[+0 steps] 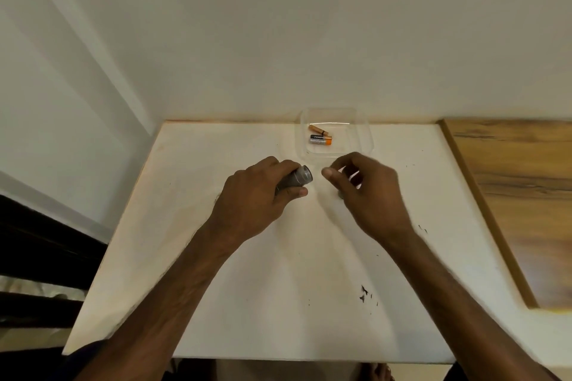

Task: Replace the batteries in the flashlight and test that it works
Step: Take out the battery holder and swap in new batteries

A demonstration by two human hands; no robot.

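My left hand (257,192) grips a small grey metal flashlight (297,179), its open end pointing right toward my other hand. My right hand (368,192) hovers just to the right of it, blurred, fingers curled; a small dark object shows under its fingers, but I cannot tell what it is or whether the hand holds it. Behind both hands a clear plastic container (362,139) holds two batteries (321,139), black and copper coloured, lying on their sides.
The white table (278,288) has dark specks at the front right. A wall stands right behind the container. A wooden board (520,182) lies along the table's right edge. Dark furniture is at the left, below table height.
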